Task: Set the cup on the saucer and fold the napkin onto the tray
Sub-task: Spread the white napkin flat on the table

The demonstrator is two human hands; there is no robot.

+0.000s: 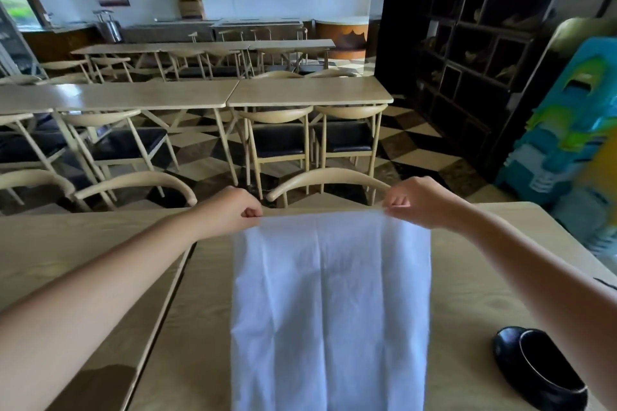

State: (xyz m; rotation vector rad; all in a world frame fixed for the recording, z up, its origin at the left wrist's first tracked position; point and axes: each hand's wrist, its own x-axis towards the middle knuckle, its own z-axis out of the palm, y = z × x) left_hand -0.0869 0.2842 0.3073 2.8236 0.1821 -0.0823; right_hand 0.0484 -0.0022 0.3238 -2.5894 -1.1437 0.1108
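Above pale table (467, 277): white, creased, perhaps thin napkin (330, 310).

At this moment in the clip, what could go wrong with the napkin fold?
1. Each hand, left hand and right hand, pinches only a far corner of the white napkin; a slip might spoil the fold.
2. The black cup on its saucer sits close to the napkin's right edge, so swinging cloth could catch it.
3. No tray is in view, so the napkin's destination can't be checked.

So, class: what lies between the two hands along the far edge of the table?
In the head view, the white napkin's top edge stretches between left hand and right hand, each pinching a corner.
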